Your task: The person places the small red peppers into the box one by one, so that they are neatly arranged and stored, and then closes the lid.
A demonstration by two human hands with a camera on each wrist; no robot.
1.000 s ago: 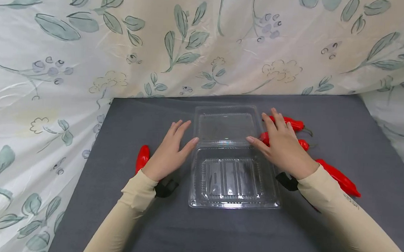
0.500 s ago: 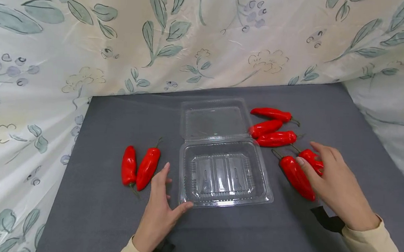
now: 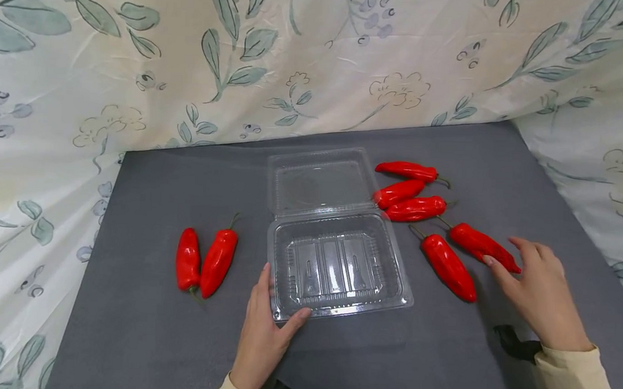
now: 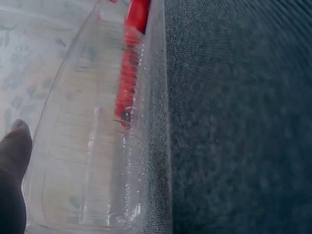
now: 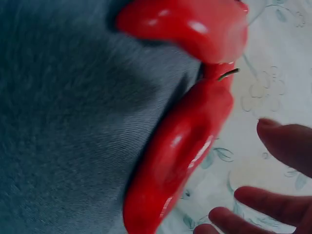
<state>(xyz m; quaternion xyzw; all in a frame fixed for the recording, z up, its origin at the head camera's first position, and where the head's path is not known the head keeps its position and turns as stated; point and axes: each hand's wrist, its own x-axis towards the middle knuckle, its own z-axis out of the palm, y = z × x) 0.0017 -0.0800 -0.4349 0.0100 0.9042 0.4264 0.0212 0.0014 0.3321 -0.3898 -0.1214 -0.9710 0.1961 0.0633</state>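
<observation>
A clear plastic clamshell box (image 3: 334,271) lies with its lid (image 3: 319,183) folded back behind it. My left hand (image 3: 263,334) is at the box's front left corner, thumb by the front rim and straight fingers along the left side. In the left wrist view a digit (image 4: 14,151) shows beside the clear box wall (image 4: 68,170). My right hand (image 3: 542,297) is at the tip of a red pepper (image 3: 478,245), thumb and fingers spread apart. The right wrist view shows this pepper (image 5: 180,146) with a visible gap to the fingers.
Another red pepper (image 3: 449,270) lies nearer the box. Three more (image 3: 415,209) group beside the lid's right edge, and two (image 3: 218,263) lie to the box's left. A dark grey cloth (image 3: 144,326) covers the table. Floral fabric (image 3: 322,61) hangs behind.
The head view has shifted. My left hand has come back to the box's front left corner. My right hand has left the peppers by the lid and moved right and nearer, uncovering them.
</observation>
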